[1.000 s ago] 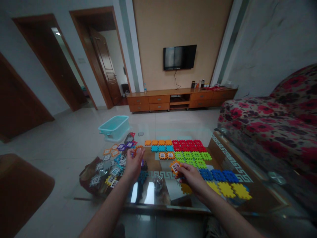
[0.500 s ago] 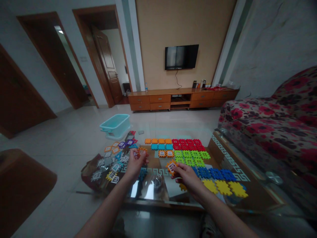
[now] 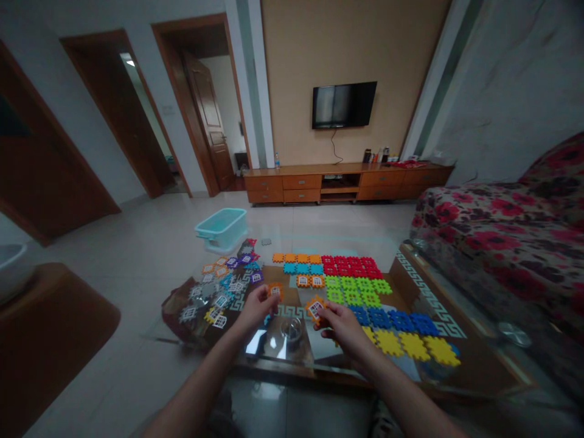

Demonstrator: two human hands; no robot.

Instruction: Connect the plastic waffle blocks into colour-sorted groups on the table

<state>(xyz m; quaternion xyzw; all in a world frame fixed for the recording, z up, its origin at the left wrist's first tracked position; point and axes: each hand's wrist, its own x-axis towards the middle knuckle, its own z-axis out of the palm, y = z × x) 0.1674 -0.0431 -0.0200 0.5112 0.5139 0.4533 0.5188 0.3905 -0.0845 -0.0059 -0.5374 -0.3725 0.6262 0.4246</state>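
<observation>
- Left hand pinching an orange tile, fingers hiding part of it, above the middle of the glass table
- Right hand gripping an orange window tile just beside it
- Jumbled tile pile at the table's left end, its lower pieces covered
- Colored tile rows toward the far edge

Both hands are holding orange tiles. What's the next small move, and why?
Probably set the orange window tile in the right hand down beside the two matching tiles on the glass table. They sit close by, and the laid-out tiles are grouped by colour. The left hand holds another orange tile, which could follow.
</observation>
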